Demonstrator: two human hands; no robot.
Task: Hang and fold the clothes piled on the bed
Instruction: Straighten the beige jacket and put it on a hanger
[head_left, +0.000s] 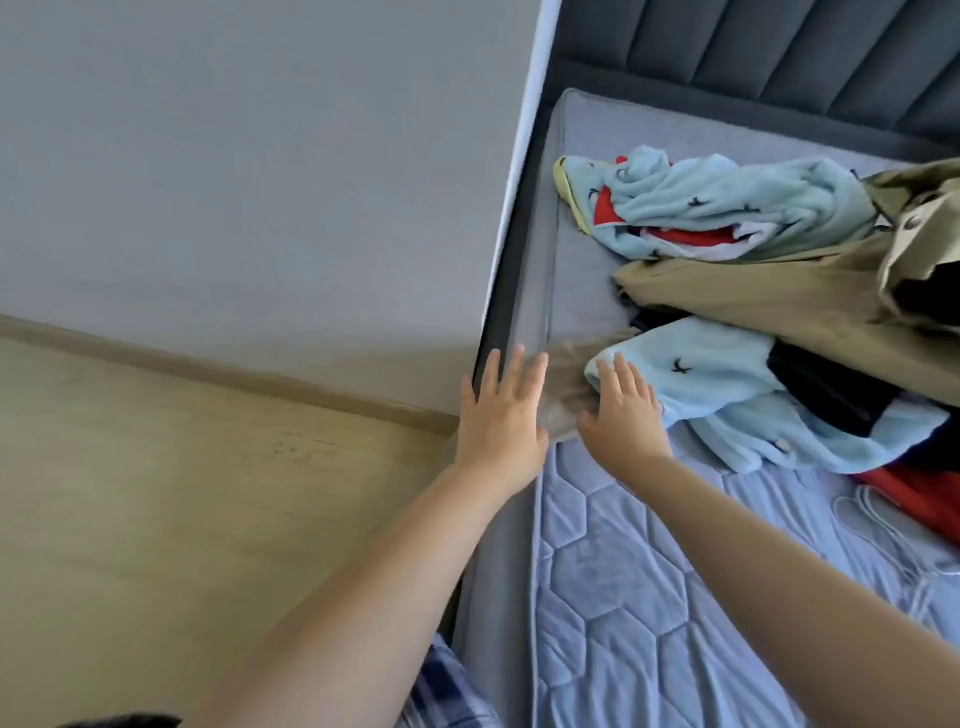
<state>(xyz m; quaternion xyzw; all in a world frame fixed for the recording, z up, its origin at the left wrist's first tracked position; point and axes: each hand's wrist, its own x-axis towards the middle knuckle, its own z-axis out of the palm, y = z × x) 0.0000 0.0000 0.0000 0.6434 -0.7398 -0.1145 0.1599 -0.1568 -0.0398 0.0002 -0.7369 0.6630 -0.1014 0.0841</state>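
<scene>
A pile of clothes lies on the bed at the right: a light blue fleece garment (717, 379) with small dark bird prints, a khaki coat (769, 296), something black (826, 389) and something red (919, 493). A blurred khaki sleeve end (566, 384) reaches to the mattress's left edge. My left hand (501, 421) is spread with straight fingers over the bed's edge, beside that sleeve. My right hand (626, 410) is also flat, fingers straight, touching the edge of the blue fleece and the sleeve. Neither hand grips anything.
The quilted blue-grey mattress (623, 597) sits in a dark grey frame with a padded headboard (779, 47). A grey wall (234, 156) and wooden floor (182, 493) lie to the left. White cord (883, 535) lies on the mattress at the right.
</scene>
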